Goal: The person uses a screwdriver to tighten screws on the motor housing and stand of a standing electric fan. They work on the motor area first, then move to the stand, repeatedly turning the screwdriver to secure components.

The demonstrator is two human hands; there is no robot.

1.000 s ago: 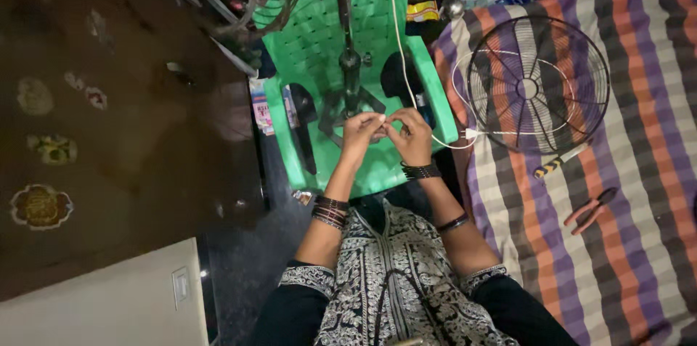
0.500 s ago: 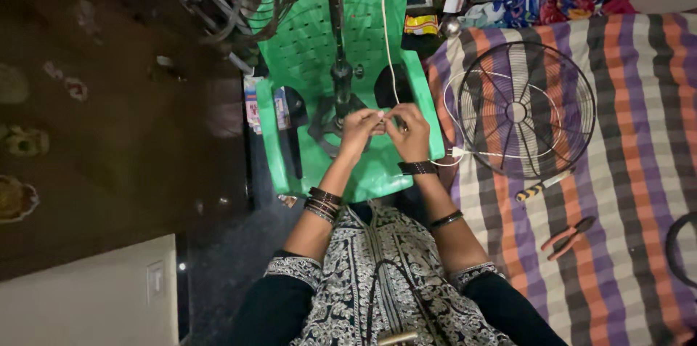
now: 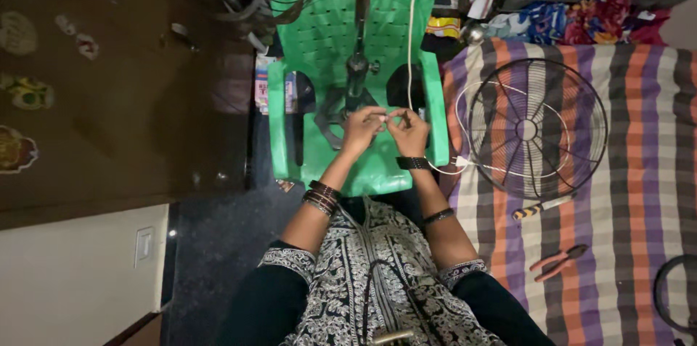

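My left hand (image 3: 361, 128) and my right hand (image 3: 409, 132) meet over the seat of a green plastic chair (image 3: 290, 128). The fingertips of both pinch a small thin piece, too small to identify, with a white cord (image 3: 412, 34) running close by. A dark fan stand (image 3: 353, 81) with its pole rests on the chair seat just beyond my hands. The white cord runs from above, past my right wrist, to a white plug (image 3: 460, 162) at the edge of the striped cloth.
A round wire fan guard (image 3: 537, 128) lies on a striped cloth (image 3: 646, 193) to the right. A screwdriver (image 3: 541, 207) and red-handled pliers (image 3: 557, 262) lie on the cloth nearer me. Dark floor lies to the left; clutter stands behind the chair.
The view has shifted slightly, so the chair and fan guard sit a little more to the right. My hands stay together over the chair seat, fingers working the same small piece.
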